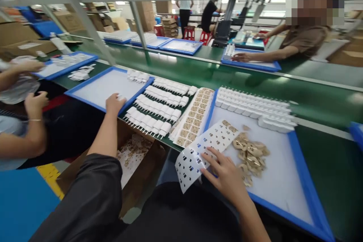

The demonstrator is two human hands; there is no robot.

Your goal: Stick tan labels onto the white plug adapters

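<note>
Risk of the white perforated sheet (202,151), half off the surface edge under the spread fingers (212,159) of the right hand (227,177), sliding into the lap while the left hand (114,103), fingers curled, grips the far blue tray (85,96).

Your left arm wears a loose sleeve (87,200) of dark grey, faintly glossy fabric, softly creased and pushed up to about the elbow, leaving the forearm and left hand (114,103) bare. Your right hand (227,179) and its forearm are bare as well, with no ring, watch or glove visible. Dark clothing (176,215) covers your lap below.
</note>
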